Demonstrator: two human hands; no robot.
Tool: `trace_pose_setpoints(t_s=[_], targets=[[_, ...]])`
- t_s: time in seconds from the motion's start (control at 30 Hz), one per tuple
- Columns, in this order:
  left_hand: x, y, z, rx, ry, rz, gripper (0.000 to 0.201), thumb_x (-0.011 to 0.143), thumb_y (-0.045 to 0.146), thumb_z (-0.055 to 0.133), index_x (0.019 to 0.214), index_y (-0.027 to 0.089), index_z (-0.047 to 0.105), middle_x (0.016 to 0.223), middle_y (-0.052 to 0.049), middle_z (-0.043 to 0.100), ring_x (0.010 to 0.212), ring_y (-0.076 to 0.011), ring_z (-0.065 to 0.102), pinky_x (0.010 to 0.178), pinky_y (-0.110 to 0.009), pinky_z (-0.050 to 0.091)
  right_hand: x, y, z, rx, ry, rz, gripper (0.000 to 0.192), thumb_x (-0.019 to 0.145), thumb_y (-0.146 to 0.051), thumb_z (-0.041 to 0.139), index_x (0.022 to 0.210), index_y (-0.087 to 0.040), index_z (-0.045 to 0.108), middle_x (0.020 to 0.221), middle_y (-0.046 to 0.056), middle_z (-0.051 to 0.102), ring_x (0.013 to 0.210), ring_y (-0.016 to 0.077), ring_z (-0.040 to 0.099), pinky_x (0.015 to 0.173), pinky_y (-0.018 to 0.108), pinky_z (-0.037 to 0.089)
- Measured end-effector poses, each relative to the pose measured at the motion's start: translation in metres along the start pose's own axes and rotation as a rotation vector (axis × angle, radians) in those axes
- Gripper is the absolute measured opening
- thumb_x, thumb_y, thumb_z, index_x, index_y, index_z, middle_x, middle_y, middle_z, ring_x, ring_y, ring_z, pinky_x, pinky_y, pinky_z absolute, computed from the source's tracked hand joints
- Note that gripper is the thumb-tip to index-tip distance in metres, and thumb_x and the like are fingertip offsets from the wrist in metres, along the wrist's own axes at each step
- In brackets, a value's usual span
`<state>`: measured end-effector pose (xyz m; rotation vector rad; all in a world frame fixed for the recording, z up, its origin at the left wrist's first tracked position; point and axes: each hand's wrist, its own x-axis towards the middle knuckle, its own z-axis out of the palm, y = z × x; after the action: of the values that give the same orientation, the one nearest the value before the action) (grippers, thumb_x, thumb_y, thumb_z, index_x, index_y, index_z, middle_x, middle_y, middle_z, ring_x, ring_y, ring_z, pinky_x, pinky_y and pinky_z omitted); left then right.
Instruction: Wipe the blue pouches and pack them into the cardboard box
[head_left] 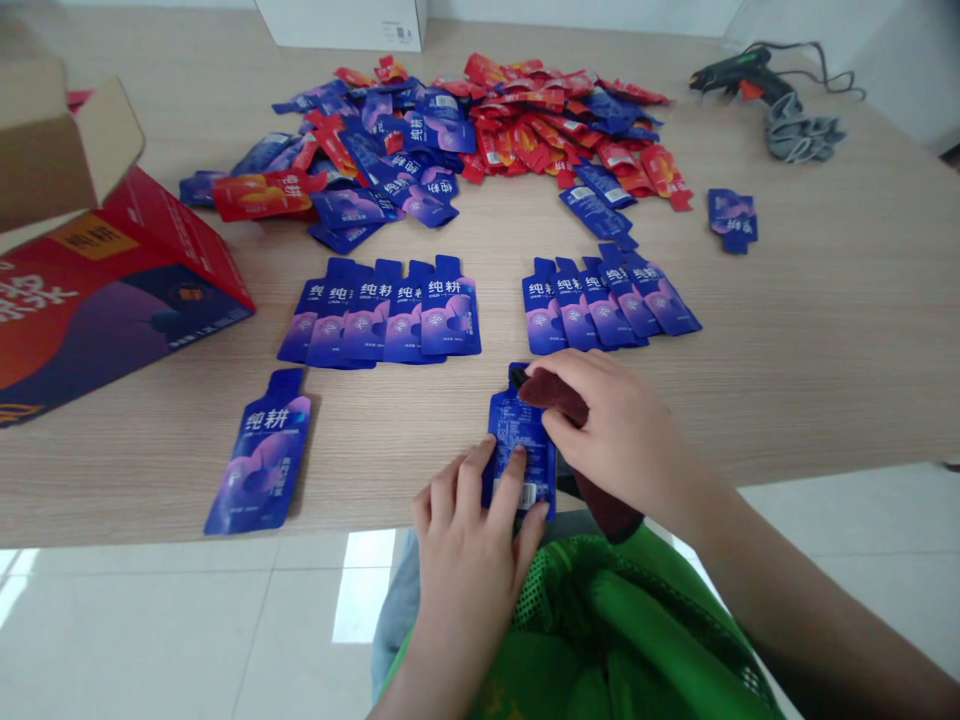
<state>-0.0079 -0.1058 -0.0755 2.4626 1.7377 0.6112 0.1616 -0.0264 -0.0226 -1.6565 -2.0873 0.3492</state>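
Bare table (825, 330) is left open to the right of the hands, well apart from the glue gun (739, 75). A clear lane is seen between the left pouch row (386, 312) and right pouch row (607, 300). Farther reach is blocked by the pouch pile (465, 135); the left side is taken by the red box (105, 290) and a lone pouch (261, 455).

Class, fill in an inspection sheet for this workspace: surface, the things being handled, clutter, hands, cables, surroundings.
Surface: wooden table, pale grain.
Things in hand: blue pouch lying back side up at the table's near edge; dark red cloth pressed on it.
Hands: left hand fingers flat on the pouch; right hand gripping the cloth.
Clutter: two fanned rows of blue pouches, a single pouch, a mixed red and blue pile, an open red box, a glue gun.
Cables: black cord behind the glue gun.
Surroundings: white tiled floor, green bag on the lap.
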Motion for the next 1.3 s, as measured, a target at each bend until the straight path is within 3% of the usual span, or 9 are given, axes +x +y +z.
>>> trace_pose_setpoints(t_s=[0.3, 0.37, 0.5, 0.57, 0.7, 0.87, 1.0, 1.13, 1.3], targets=[[0.003, 0.000, 0.005, 0.038, 0.034, -0.029, 0.054, 0.097, 0.052, 0.052, 0.134, 0.013, 0.056, 0.122, -0.012, 0.068, 0.101, -0.0290, 0.055, 0.082, -0.041, 0.035, -0.046, -0.013, -0.012, 0.144, -0.385, -0.066, 0.036, 0.078, -0.002, 0.051, 0.106, -0.019, 0.067, 0.113, 0.007, 0.067, 0.099, 0.0222, 0.064, 0.086, 0.039, 0.053], [0.003, 0.000, 0.005, 0.025, 0.028, -0.024, 0.055, 0.096, 0.052, 0.054, 0.135, 0.014, 0.056, 0.124, -0.012, 0.067, 0.103, -0.0293, 0.055, 0.083, -0.041, 0.036, -0.046, -0.011, -0.018, 0.172, -0.375, -0.065, 0.036, 0.078, -0.001, 0.051, 0.104, -0.020, 0.067, 0.109, 0.006, 0.069, 0.098, 0.0214, 0.064, 0.087, 0.038, 0.053], [0.004, 0.001, 0.005, 0.005, 0.050, -0.053, 0.055, 0.093, 0.054, 0.059, 0.132, 0.016, 0.058, 0.125, -0.011, 0.066, 0.104, -0.0303, 0.053, 0.086, -0.043, 0.037, -0.020, -0.005, -0.018, 0.119, -0.161, 0.026, 0.035, 0.080, -0.004, 0.057, 0.110, -0.017, 0.066, 0.109, 0.008, 0.071, 0.101, 0.0240, 0.065, 0.091, 0.041, 0.051], [0.005, 0.002, 0.005, 0.003, 0.055, -0.069, 0.055, 0.091, 0.054, 0.061, 0.130, 0.016, 0.059, 0.124, -0.011, 0.066, 0.105, -0.0309, 0.053, 0.086, -0.043, 0.037, -0.009, -0.004, -0.013, 0.091, -0.134, 0.038, 0.034, 0.080, -0.004, 0.057, 0.111, -0.015, 0.066, 0.110, 0.009, 0.071, 0.103, 0.0248, 0.064, 0.092, 0.041, 0.050], [0.006, 0.004, 0.006, 0.001, 0.036, -0.083, 0.055, 0.091, 0.053, 0.062, 0.131, 0.016, 0.057, 0.124, -0.011, 0.065, 0.104, -0.0307, 0.053, 0.085, -0.043, 0.037, -0.024, -0.007, -0.005, 0.072, -0.282, -0.037, 0.032, 0.080, -0.001, 0.053, 0.104, -0.014, 0.067, 0.112, 0.009, 0.067, 0.105, 0.0248, 0.062, 0.090, 0.040, 0.050], [0.007, 0.000, 0.002, -0.013, 0.008, -0.063, 0.054, 0.091, 0.051, 0.062, 0.132, 0.016, 0.058, 0.126, -0.011, 0.064, 0.103, -0.0304, 0.051, 0.082, -0.044, 0.037, -0.055, -0.009, -0.020, 0.127, -0.480, -0.044, 0.030, 0.076, -0.001, 0.055, 0.096, -0.019, 0.068, 0.101, 0.003, 0.067, 0.089, 0.0200, 0.062, 0.078, 0.035, 0.050], [0.009, -0.010, -0.007, -0.091, -0.078, 0.012, 0.055, 0.091, 0.050, 0.063, 0.135, 0.019, 0.057, 0.128, -0.009, 0.063, 0.105, -0.0302, 0.049, 0.083, -0.044, 0.039, -0.029, -0.011, -0.030, 0.108, -0.375, -0.036, 0.028, 0.077, -0.003, 0.058, 0.097, -0.020, 0.068, 0.101, 0.004, 0.070, 0.093, 0.0212, 0.063, 0.082, 0.035, 0.048], [0.009, -0.015, -0.013, -0.184, -0.131, 0.027, 0.049, 0.094, 0.039, 0.060, 0.140, 0.020, 0.054, 0.131, -0.009, 0.061, 0.109, -0.0296, 0.048, 0.087, -0.044, 0.040, 0.002, -0.014, -0.019, -0.020, -0.266, 0.042, 0.026, 0.081, -0.004, 0.057, 0.101, -0.015, 0.068, 0.104, 0.008, 0.070, 0.098, 0.0249, 0.064, 0.085, 0.038, 0.048], [0.008, -0.014, -0.008, -0.186, -0.047, -0.002, 0.049, 0.090, 0.043, 0.066, 0.134, 0.022, 0.059, 0.122, -0.007, 0.065, 0.104, -0.0276, 0.051, 0.083, -0.041, 0.039, -0.019, -0.015, -0.011, -0.007, -0.369, -0.097, 0.027, 0.080, -0.001, 0.055, 0.099, -0.015, 0.068, 0.106, 0.008, 0.069, 0.101, 0.0242, 0.062, 0.088, 0.038, 0.048]])
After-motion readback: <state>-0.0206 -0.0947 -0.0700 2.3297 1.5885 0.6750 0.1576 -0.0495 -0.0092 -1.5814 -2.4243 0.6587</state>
